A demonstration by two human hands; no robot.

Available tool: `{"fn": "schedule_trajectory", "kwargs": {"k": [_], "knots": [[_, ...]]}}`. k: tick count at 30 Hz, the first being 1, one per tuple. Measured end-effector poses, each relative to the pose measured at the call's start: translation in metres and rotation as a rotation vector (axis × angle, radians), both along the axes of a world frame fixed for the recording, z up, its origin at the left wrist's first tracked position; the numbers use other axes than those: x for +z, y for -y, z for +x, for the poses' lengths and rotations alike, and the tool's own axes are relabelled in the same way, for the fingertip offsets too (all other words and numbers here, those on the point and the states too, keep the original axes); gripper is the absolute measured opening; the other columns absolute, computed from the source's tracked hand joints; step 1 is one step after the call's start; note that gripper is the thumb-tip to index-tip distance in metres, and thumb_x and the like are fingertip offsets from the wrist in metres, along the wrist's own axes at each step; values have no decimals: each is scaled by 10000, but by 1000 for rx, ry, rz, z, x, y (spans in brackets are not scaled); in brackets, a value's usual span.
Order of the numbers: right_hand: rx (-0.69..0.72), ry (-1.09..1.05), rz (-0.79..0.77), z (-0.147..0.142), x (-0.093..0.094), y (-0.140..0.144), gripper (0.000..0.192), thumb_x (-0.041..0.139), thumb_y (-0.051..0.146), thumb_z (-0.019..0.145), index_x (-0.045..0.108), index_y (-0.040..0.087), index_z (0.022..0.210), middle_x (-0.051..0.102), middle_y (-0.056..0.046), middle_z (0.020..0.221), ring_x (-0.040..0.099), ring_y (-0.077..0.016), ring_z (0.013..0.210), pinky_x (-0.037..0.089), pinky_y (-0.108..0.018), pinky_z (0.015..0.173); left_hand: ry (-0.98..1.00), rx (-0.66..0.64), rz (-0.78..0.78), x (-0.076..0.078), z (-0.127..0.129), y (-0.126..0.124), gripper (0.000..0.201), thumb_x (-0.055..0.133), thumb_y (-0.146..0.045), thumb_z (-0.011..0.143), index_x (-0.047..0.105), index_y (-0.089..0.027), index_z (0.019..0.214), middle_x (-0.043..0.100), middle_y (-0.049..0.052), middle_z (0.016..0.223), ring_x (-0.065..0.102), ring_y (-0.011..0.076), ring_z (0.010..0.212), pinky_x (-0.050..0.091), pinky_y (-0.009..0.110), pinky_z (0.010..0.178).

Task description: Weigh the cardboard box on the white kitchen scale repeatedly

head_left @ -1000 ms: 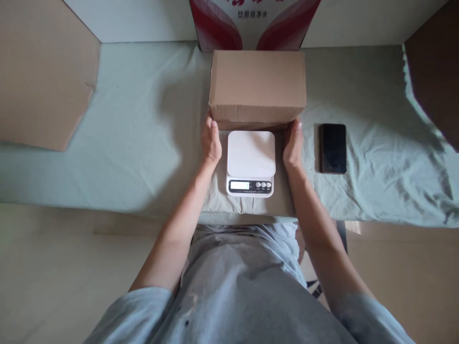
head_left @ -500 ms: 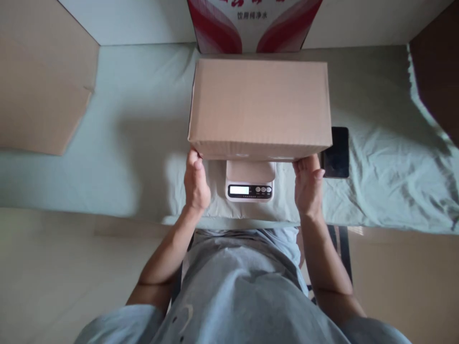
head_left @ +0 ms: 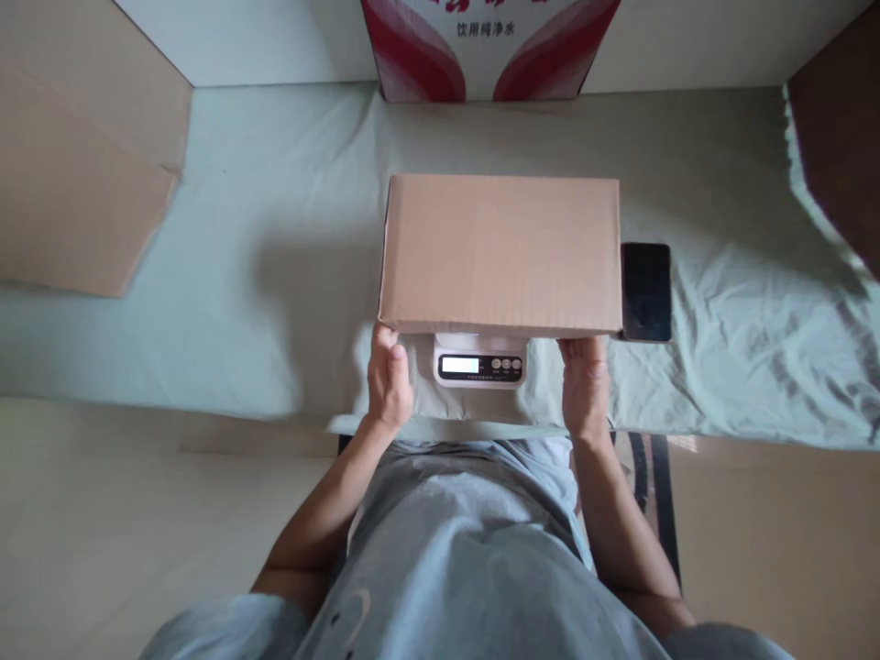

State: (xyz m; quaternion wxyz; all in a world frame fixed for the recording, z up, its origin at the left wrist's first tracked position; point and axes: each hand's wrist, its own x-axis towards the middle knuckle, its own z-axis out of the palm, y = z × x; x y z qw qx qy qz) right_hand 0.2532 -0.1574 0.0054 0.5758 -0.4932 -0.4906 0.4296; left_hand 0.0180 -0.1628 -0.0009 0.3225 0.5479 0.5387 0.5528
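Note:
A plain brown cardboard box (head_left: 500, 252) is held level over a small white kitchen scale (head_left: 479, 363), covering its platform; only the scale's lit display and buttons show below the box's near edge. My left hand (head_left: 389, 380) grips the box's near left bottom corner. My right hand (head_left: 585, 380) grips the near right bottom corner. Whether the box rests on the scale I cannot tell.
A dark phone (head_left: 645, 291) lies face up just right of the box on the pale green cloth (head_left: 240, 247) that covers the table. A red and white carton (head_left: 489, 46) stands at the back. Cardboard flaps (head_left: 75, 165) jut in at the left and right (head_left: 842, 128).
The box was lifted from the cloth behind the scale, drawn toward me and lowered over the scale's platform. Both hands moved nearer with it.

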Motion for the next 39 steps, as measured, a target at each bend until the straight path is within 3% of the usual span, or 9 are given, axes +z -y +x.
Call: {"fn": "schedule_trajectory", "kwargs": {"k": [9,15,22,29,35,39], "knots": [[-96,-81,-31,12,-4,-8,605,309,671,839,488,352,1320,522,-23,1389,424,-244,1361,280,-522,1150,93,73,-57,-21,-7,2,488,271,-495,975,359,-320,1421,387,25,1500,323,174,1418,307,352,1177],[-103,-97,-78,20,-16,-5,546,297,662,856,562,364,1229,585,-22,1311,500,-224,1289,338,-499,1108,21,68,-60,-36,-17,9,435,259,-436,991,441,-304,1364,484,46,1422,430,171,1348,337,377,1159],[-161,-35,-6,15,-12,9,483,415,619,824,578,379,1211,605,-8,1251,539,-235,1217,382,-488,1078,11,114,4,-15,-13,15,437,302,-450,975,446,-308,1362,482,61,1408,448,211,1323,402,414,1093],[-86,66,0,5,-7,-7,546,403,673,792,576,359,1204,590,-24,1261,531,-263,1204,411,-488,1049,52,67,-51,-1,0,2,458,290,-515,959,449,-321,1341,477,52,1395,437,212,1323,370,401,1115],[-47,13,143,-2,26,-43,557,372,678,814,551,370,1243,569,-14,1266,496,-256,1258,377,-464,1101,47,58,60,25,4,-40,538,280,-629,919,429,-314,1329,477,43,1372,404,230,1356,309,397,1156],[1,10,127,2,37,-77,585,333,712,817,530,371,1250,542,-13,1314,454,-276,1311,353,-478,1129,63,11,92,33,1,-81,610,267,-677,899,402,-297,1356,425,38,1434,315,232,1415,264,397,1178]]}}
